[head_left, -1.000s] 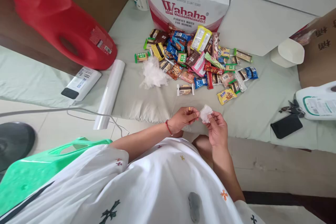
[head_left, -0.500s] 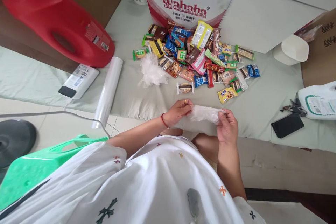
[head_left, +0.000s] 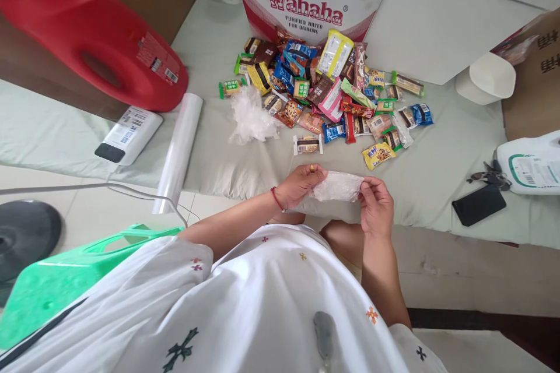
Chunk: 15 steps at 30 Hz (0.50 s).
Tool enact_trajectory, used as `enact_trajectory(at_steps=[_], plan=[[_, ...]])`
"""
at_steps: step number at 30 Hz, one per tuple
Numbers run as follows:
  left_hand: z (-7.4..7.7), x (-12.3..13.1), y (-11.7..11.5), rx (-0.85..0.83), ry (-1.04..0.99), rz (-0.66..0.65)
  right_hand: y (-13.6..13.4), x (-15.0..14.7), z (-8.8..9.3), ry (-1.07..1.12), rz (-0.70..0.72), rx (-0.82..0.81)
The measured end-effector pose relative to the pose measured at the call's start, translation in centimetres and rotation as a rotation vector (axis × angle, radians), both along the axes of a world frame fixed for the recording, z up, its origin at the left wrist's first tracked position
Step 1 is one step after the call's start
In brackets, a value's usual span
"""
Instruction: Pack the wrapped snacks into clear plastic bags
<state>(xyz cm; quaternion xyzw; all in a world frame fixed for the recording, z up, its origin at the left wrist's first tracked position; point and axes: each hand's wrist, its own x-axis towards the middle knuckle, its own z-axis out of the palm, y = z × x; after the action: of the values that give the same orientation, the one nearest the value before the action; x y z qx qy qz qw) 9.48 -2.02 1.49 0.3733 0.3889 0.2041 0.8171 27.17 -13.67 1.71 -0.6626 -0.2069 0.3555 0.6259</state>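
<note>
Between my two hands a clear, crinkled plastic bag (head_left: 338,186) is stretched sideways, above the near edge of the cloth-covered surface. My left hand (head_left: 301,185), with a red string on its wrist, pinches the bag's left end. The right end is held between the thumb and fingers of my right hand (head_left: 376,201). Just beyond lies a heap of wrapped snacks (head_left: 312,90) in many colours. A crumpled bunch of clear plastic (head_left: 252,116) rests at the heap's left side. One clear-wrapped biscuit (head_left: 308,144) and a yellow cookie packet (head_left: 378,155) lie nearest to my hands.
A Wahaha carton (head_left: 306,3) stands behind the snacks. On the left are a red jug (head_left: 109,46), a white label printer (head_left: 129,135) and a white roll (head_left: 179,151). At right lie a black phone (head_left: 479,205), keys (head_left: 489,178) and a white bottle (head_left: 531,166).
The bag between my hands has turned and spread into a flatter, broader shape. My left hand has shifted slightly right, my right hand slightly left.
</note>
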Motion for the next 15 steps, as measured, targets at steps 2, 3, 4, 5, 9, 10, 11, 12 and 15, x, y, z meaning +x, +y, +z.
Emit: enact_trajectory(at_steps=[2,3,4,5,9,10,11,12,15], plan=[[-0.2,0.0,0.2,0.258,0.104,0.108,-0.2,0.1,0.3,-0.075,-0.068,-0.044],[-0.2,-0.1,0.2,0.398,0.164,0.148,-0.3,-0.1,0.5,-0.054,-0.047,-0.069],[-0.1,-0.1,0.2,0.531,0.215,0.163,-0.2,-0.5,0.7,0.005,0.016,-0.094],[0.0,-0.2,0.0,0.649,0.245,0.148,-0.1,-1.1,0.9,0.089,0.106,-0.113],[0.6,-0.4,-1.1,0.940,0.121,-0.077,1.3,-3.4,1.2,0.307,0.273,-0.085],[0.6,-0.5,-1.3,0.952,0.065,-0.121,1.6,-3.7,1.1,0.314,0.251,-0.063],[0.6,-0.5,-1.5,0.936,0.019,-0.147,1.9,-3.8,0.9,0.312,0.228,-0.046],[0.4,-0.6,-1.5,0.899,-0.011,-0.156,2.0,-3.7,0.8,0.302,0.214,-0.039],[-0.1,-0.8,-1.2,0.703,-0.011,-0.131,2.0,-3.2,0.5,0.245,0.214,-0.072]])
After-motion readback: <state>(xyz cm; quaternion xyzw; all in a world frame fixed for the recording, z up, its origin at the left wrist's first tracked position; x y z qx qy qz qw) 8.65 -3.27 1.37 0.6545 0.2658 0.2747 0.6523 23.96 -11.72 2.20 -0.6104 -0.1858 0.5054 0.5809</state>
